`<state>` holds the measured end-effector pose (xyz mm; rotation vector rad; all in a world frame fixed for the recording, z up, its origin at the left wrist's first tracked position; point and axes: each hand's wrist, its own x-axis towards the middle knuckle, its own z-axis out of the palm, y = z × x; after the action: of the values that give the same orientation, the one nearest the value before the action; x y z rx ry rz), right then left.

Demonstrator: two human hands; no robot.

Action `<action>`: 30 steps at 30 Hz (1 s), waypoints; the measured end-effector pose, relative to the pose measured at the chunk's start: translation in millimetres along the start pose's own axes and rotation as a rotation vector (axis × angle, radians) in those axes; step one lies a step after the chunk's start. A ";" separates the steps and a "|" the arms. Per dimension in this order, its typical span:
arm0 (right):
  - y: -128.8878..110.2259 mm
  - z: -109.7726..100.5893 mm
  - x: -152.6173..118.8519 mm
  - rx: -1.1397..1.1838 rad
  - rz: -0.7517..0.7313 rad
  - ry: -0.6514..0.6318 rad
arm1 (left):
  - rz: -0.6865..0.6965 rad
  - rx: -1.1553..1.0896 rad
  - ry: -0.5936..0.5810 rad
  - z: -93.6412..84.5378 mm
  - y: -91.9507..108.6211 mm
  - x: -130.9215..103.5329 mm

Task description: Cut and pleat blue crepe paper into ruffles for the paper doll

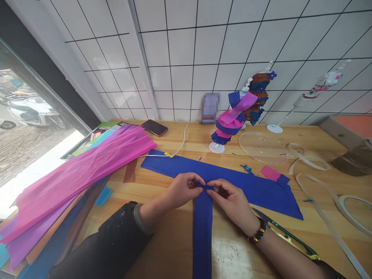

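Observation:
Both hands meet at the top end of a narrow blue crepe paper strip point(202, 232), which hangs down toward the table's front edge. My left hand point(184, 189) pinches the strip's left corner between thumb and fingers. On the other corner, my right hand point(229, 197) has its thumb and forefinger closed in a pinch too. Behind the fingertips lies a wide blue crepe paper sheet point(255, 190), flat and slanting across the table. Green-and-yellow scissors point(290, 236) rest partly under my right forearm.
Pink crepe paper point(87, 166) tops a stack of coloured sheets at left. A phone point(155, 127) lies at the back. A ruffled paper decoration point(226, 124) stands on a white base. White tape point(325, 221) curls at right. A small pink piece point(270, 173) lies on the blue sheet.

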<state>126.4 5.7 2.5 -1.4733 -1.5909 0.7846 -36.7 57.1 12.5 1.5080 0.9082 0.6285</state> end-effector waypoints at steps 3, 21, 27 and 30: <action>1.3 -1.0 0.3 -0.031 -0.027 0.005 | 0.002 -0.001 -0.003 -0.7 0.5 0.2; 3.4 -4.0 1.3 -0.042 -0.043 0.010 | 0.112 0.201 0.028 -6.7 -3.7 1.5; 4.9 -5.0 3.1 -0.038 -0.118 0.029 | 0.142 0.214 0.017 -7.6 -5.2 1.9; 4.2 -4.6 3.0 -0.032 -0.141 0.037 | 0.144 0.185 0.005 -6.9 -5.2 2.0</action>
<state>132.6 8.8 1.5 -1.3733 -1.6666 0.6506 -42.2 62.6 8.1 1.7504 0.8862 0.6668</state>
